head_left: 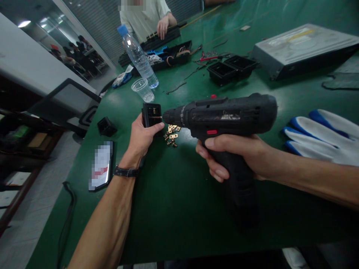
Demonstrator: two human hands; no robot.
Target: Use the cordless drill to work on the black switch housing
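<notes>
My left hand (141, 135) grips a small black plastic box (152, 112), its open side turned toward the drill. A brass-coloured piece shows inside the box. My right hand (232, 153) is wrapped round the handle of a black cordless drill (224, 115). The drill lies level and points left, and its thin bit reaches into the box opening. Whether the bit touches the brass piece cannot be made out. Just right of my left hand, several small brass plates and screws (173, 136) lie on the green table (168, 209).
A plastic cup (143, 89) and water bottle (140, 58) stand beyond the box. Left are another black box (106, 126) and a phone (101, 166). Black trays (223, 71), a metal case (305, 46) and gloves (325, 134) lie right. A person (148, 18) sits opposite.
</notes>
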